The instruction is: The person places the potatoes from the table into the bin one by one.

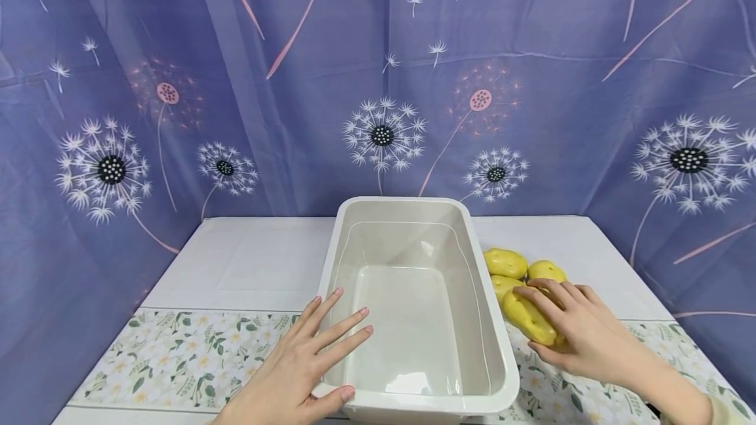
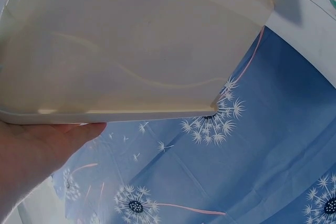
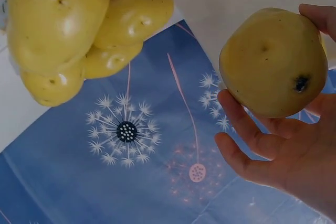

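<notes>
A pale grey plastic basin (image 1: 407, 401) stands in the middle of the table, with nothing lying inside it. My left hand (image 1: 301, 359) rests at its near left corner, the fingers spread and fairly straight over the rim; the left wrist view shows the basin's side (image 2: 131, 40) and part of that hand (image 2: 47, 145). Right of the basin, my right hand (image 1: 581, 330) holds a yellow potato (image 1: 528, 318) between thumb and fingers. In the right wrist view this potato (image 3: 273, 61) shows a dark spot. Several other potatoes (image 1: 506, 263) lie close beyond it, beside the basin wall.
A white table (image 1: 272, 254) carries a flowered cloth strip (image 1: 189, 359) across its front part. Behind and at both sides hangs a blue-purple curtain (image 1: 307, 149) with dandelion prints.
</notes>
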Motion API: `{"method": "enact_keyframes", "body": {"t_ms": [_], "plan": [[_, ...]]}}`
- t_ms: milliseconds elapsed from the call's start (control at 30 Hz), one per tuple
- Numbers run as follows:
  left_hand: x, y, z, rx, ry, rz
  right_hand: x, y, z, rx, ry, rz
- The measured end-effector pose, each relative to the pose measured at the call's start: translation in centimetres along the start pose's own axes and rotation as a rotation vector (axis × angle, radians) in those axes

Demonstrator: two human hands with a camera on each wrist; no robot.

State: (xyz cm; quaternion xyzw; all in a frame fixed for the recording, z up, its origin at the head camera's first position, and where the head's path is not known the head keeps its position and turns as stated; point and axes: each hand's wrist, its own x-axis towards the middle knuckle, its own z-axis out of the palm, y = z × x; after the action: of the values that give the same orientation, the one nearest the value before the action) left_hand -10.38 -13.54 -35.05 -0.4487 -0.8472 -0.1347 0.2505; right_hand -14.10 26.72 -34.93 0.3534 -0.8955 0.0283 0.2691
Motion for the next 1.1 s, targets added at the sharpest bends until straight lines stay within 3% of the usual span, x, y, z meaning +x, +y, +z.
{"method": "enact_keyframes", "body": {"t_ms": [1100], "plan": [[0.0, 0.1, 0.1, -0.006, -0.001, -0.004, 2.2, -0.4, -3.2, -0.044, 0.018, -0.070]]}}
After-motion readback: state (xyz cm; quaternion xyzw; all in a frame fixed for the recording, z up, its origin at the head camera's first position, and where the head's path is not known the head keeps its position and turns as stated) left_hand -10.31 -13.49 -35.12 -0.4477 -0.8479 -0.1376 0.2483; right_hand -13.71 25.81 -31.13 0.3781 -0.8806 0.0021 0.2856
